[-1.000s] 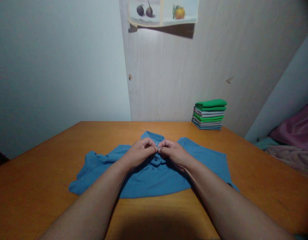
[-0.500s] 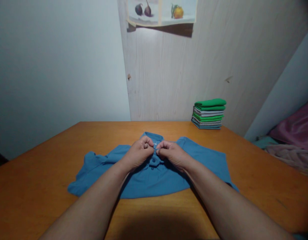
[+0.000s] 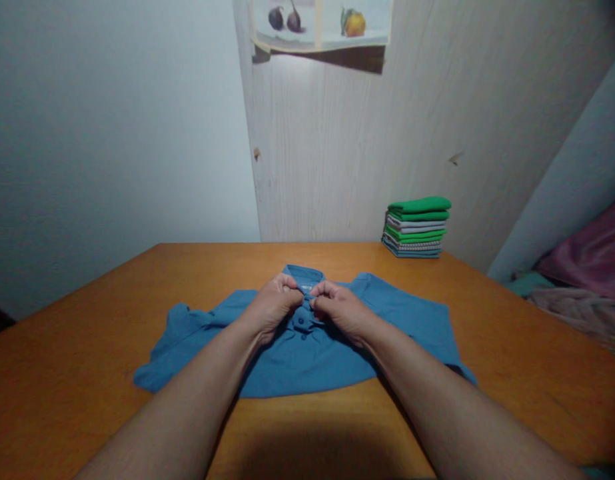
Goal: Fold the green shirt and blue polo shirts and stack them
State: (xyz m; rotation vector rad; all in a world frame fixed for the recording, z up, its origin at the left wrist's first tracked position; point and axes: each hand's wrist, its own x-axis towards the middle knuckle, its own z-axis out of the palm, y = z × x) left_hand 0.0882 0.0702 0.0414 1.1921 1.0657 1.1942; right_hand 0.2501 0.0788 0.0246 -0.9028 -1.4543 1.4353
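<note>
A blue shirt [image 3: 307, 373] lies spread on the table, its collar [image 3: 306, 272] at the far side and its sleeves out to the left and right. My left hand [image 3: 277, 303] pinches the front opening just below the collar. Opposite it, my right hand [image 3: 340, 307] pinches the other edge of the opening, the fingertips of both hands nearly meeting. Below them a dark button [image 3: 301, 321] shows on the placket. Whatever small part sits between the fingertips is hidden.
On the orange-brown wooden table [image 3: 87, 347], a stack of folded clothes [image 3: 417, 228] in green, grey and blue stands at the back right. Behind it rises a pale wall panel with a fruit picture [image 3: 322, 25]. Pink and grey fabric [image 3: 587, 267] lies beyond the right edge.
My left hand has shifted slightly left and its fingers have changed position at the opening. The placket with the button has moved a little left; my right hand stays almost still.
</note>
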